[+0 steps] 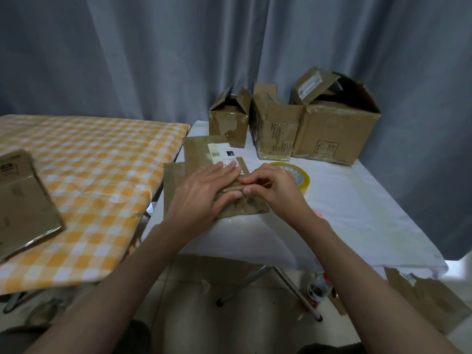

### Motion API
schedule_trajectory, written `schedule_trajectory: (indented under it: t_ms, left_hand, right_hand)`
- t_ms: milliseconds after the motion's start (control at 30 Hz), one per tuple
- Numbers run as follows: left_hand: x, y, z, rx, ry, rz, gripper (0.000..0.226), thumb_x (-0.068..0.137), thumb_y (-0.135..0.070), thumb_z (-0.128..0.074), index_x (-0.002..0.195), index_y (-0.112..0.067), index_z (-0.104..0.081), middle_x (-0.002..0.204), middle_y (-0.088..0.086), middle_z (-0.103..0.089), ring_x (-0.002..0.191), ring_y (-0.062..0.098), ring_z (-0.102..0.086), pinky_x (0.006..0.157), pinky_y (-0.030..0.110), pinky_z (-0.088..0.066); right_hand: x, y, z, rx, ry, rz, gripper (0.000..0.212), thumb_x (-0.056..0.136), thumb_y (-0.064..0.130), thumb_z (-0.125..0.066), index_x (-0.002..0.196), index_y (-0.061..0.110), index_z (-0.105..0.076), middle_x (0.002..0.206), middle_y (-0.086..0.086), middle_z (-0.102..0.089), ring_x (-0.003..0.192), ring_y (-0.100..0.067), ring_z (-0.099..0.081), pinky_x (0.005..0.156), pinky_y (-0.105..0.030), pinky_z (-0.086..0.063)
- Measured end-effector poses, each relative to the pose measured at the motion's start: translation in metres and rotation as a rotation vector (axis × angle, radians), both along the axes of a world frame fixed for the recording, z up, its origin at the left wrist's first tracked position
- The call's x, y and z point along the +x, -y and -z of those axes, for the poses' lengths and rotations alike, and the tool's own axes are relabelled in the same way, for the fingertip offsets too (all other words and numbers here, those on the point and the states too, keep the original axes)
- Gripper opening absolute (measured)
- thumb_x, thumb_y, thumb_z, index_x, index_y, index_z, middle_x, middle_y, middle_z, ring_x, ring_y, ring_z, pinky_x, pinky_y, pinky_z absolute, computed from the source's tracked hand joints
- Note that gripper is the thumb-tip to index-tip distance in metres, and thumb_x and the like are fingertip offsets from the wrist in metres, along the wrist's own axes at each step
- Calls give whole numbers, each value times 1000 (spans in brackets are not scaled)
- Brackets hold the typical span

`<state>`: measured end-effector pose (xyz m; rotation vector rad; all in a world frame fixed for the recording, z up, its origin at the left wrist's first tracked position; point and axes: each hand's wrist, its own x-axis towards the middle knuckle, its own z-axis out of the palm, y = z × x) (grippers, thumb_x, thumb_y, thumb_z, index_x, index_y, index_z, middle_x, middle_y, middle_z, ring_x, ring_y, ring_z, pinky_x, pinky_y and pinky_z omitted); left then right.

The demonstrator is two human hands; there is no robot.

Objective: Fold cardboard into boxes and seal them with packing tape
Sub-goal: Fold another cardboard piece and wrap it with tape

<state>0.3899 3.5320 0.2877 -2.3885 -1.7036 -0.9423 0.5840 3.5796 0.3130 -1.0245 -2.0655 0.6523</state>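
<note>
Grey curtains hang behind a white-covered tabletop (pixel 357 213). Near its front-left edge lies flattened cardboard (pixel 204 154); the left hand (pixel 201 192) presses flat on it, the right hand (pixel 270 190) pinches its edge. A tape roll (pixel 302 178) sits just beside the right hand.

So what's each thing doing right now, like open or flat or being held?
Flattened cardboard: flat, on the white table.
Left hand: pressing the cardboard, fingers straight.
Right hand: fingers curled, pinching at the cardboard's edge.
Tape roll: lying flat behind right hand.
Three boxes: upright, top flaps open.
</note>
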Motion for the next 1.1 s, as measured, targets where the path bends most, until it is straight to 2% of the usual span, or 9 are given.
schedule_trajectory:
  t_ms: [200,367,467,633,700,800,900,1033,1100]
  left_hand:
    - [8,1,3,78,12,-68,49,97,-50,-39,132,-25,-64,133,-8,-63,130,17,-54,102,40,-49]
    - [4,1,-3,36,123,-19,59,91,-48,-62,145,-27,-49,153,-5,-44,147,16,-31,119,47,-28]
    - [-9,11,-7,81,366,-321,80,82,-63,-62,145,-19,-44,152,1,-36,143,18,-32,113,33,-27]
    - [-13,27,-7,-140,439,-476,62,89,-66,-49,120,-14,-60,113,7,-58,103,29,-58,88,41,-47]
    - [-10,26,-17,-104,446,-471,58,92,-58,-52,129,-14,-57,122,10,-55,110,31,-55,93,40,-44]
    - [-19,18,-39,-8,491,-437,53,94,-53,-55,130,-14,-61,125,12,-60,118,31,-54,102,40,-41]
    - [-35,10,-51,16,665,-391,32,95,-37,-57,118,-18,-67,114,5,-68,108,25,-61,92,38,-47]
    - [-49,1,-46,-154,835,-463,19,97,-26,-50,108,-22,-65,113,4,-66,99,22,-58,68,29,-44]
    - [-53,1,-44,-218,850,-488,20,98,-25,-48,108,-20,-64,115,7,-65,98,24,-58,68,32,-49]
  right_hand:
    - [-1,-1,-5,-60,31,6,16,84,20,-79,99,15,-79,99,-3,-70,95,-16,-64,96,-41,-48]
    - [-18,0,-6,-122,4,81,16,96,31,-64,87,18,-61,104,-5,-60,98,-22,-60,94,-43,-48]
    - [-26,-2,-9,-214,-42,150,24,99,39,-56,111,18,-56,111,0,-63,97,-16,-58,83,-35,-46]
    - [-34,1,-12,-328,-16,162,40,104,36,-48,138,16,-53,133,-5,-62,114,-12,-55,82,-20,-35]
    - [-38,6,-16,-318,-90,143,41,104,32,-50,141,15,-53,126,-1,-66,99,-4,-51,72,-12,-32]
    - [-41,12,-22,-464,-271,114,57,98,31,-61,149,16,-41,85,9,-71,76,-14,-70,71,-21,-54]
    - [-44,21,-24,-585,-397,47,52,92,24,-70,135,12,-44,79,-2,-74,68,-28,-75,76,-42,-63]
    - [-36,22,-29,-611,-359,19,24,94,24,-68,104,3,-68,77,-13,-71,58,-17,-68,59,-29,-60]
    - [-33,9,-28,-440,-225,183,20,94,25,-63,97,7,-71,83,-14,-72,71,-21,-70,71,-40,-62]
